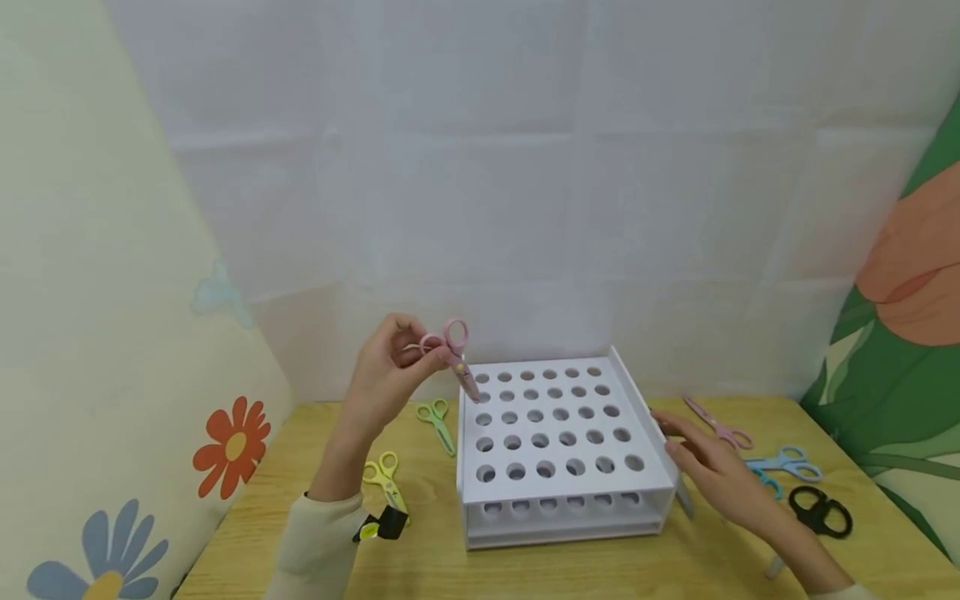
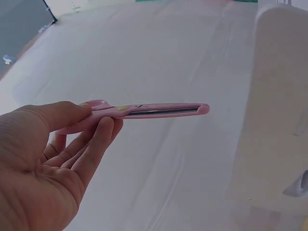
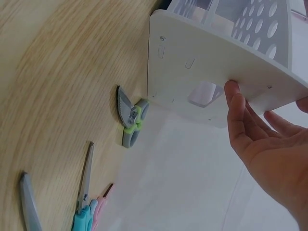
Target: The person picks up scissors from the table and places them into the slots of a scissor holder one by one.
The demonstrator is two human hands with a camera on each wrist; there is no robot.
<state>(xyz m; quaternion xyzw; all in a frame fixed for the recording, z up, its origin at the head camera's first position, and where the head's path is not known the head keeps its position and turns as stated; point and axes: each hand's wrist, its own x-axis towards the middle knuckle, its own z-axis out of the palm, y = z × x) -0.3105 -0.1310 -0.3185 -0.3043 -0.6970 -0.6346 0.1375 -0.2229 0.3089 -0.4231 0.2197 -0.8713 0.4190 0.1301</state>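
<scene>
Pink scissors [image 1: 466, 380] are sitting in our left hand [image 1: 386, 372], whose thumb and fingers are pinching them near the loops. Their long axis is slanting downward and rightward from that hand, tip pointing toward the white rack [image 1: 561, 485] standing between our hands. Our right hand [image 1: 708, 467], farther from the scissors, is resting loosely bent fingers against the rack's side, holding nothing.
</scene>
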